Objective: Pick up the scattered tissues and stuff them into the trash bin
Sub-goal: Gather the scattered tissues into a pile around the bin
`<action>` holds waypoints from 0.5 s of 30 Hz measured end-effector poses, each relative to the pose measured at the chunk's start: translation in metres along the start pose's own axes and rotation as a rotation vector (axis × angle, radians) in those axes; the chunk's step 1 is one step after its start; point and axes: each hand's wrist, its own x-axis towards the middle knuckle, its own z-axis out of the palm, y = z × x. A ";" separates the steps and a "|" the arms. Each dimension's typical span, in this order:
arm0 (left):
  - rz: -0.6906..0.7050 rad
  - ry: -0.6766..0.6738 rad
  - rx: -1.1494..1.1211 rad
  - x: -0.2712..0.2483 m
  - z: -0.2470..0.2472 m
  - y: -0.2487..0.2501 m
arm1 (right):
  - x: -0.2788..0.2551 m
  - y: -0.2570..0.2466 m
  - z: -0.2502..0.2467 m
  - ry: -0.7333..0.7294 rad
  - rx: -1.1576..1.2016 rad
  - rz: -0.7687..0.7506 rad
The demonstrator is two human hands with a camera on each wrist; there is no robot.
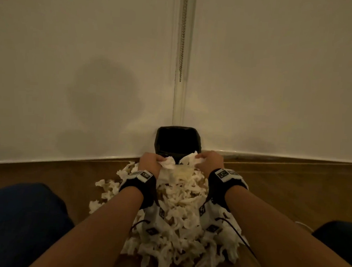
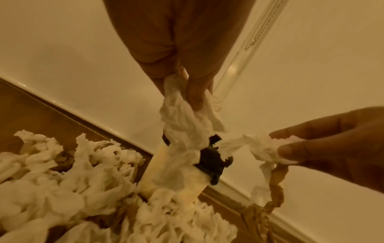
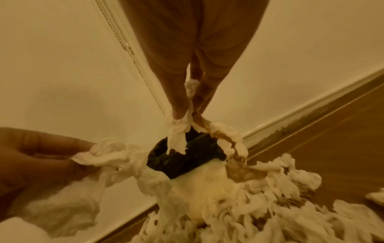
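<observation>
A heap of crumpled white tissues (image 1: 178, 216) covers the wooden floor between my forearms. Beyond it stands a small cream trash bin (image 1: 177, 141) with a black liner, against the wall. My left hand (image 1: 151, 161) pinches a white tissue (image 1: 169, 163) just in front of the bin's near rim. My right hand (image 1: 207, 161) pinches another tissue (image 1: 191, 160) over that rim. In the left wrist view the left hand (image 2: 187, 92) holds its tissue (image 2: 182, 128) above the bin (image 2: 176, 179). In the right wrist view the right hand (image 3: 188, 102) holds white and brownish tissue strands (image 3: 176, 134) over the black liner (image 3: 187, 157).
A white wall (image 1: 92, 66) with a skirting board runs behind the bin, with a vertical rail and a bead chain (image 1: 182, 41) above it. Wooden floor (image 1: 291, 185) lies open to the right and left. My knees in dark trousers (image 1: 17, 216) frame the heap.
</observation>
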 end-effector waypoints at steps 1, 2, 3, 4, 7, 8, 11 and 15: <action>0.016 0.030 -0.021 0.000 -0.004 0.004 | 0.000 -0.002 -0.004 0.031 0.024 -0.006; 0.035 0.057 -0.053 0.001 -0.007 0.008 | 0.001 -0.004 -0.007 0.059 0.047 -0.012; 0.054 0.084 -0.096 0.003 -0.011 0.012 | 0.002 -0.006 -0.010 0.084 0.072 -0.015; 0.068 0.113 -0.148 0.006 -0.015 0.016 | 0.005 -0.007 -0.014 0.107 0.104 -0.019; 0.071 0.177 -0.269 0.018 -0.024 0.028 | 0.014 -0.012 -0.026 0.160 0.245 -0.028; 0.075 0.186 -0.276 0.023 -0.025 0.033 | 0.017 -0.013 -0.030 0.175 0.271 -0.041; 0.101 0.213 -0.293 0.038 -0.027 0.044 | 0.029 -0.020 -0.040 0.217 0.328 -0.095; 0.127 0.259 -0.283 0.066 -0.028 0.056 | 0.053 -0.031 -0.048 0.243 0.451 -0.131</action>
